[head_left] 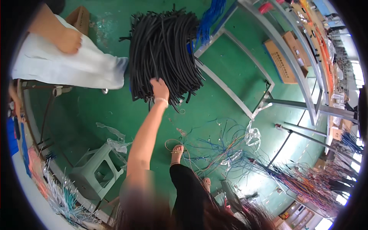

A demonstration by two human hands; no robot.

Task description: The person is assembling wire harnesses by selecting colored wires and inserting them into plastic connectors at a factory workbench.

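Note:
A thick bundle of cut black cables (165, 50) lies over a support that they mostly hide, above the green floor. My left hand (160, 90), with a pale bracelet at the wrist, reaches down to the near end of the bundle. Its fingers are closed at the cable ends, and a single strand runs up from them across the pile; the fingertips are partly hidden. My right hand is not in view.
Another person in white trousers (73, 61) sits close on the left of the bundle. A grey metal frame (226, 90) stands to the right, cartons (281, 57) beyond. Loose wires (230, 147) tangle by my foot (176, 153). A grey-green stool (96, 172) stands lower left.

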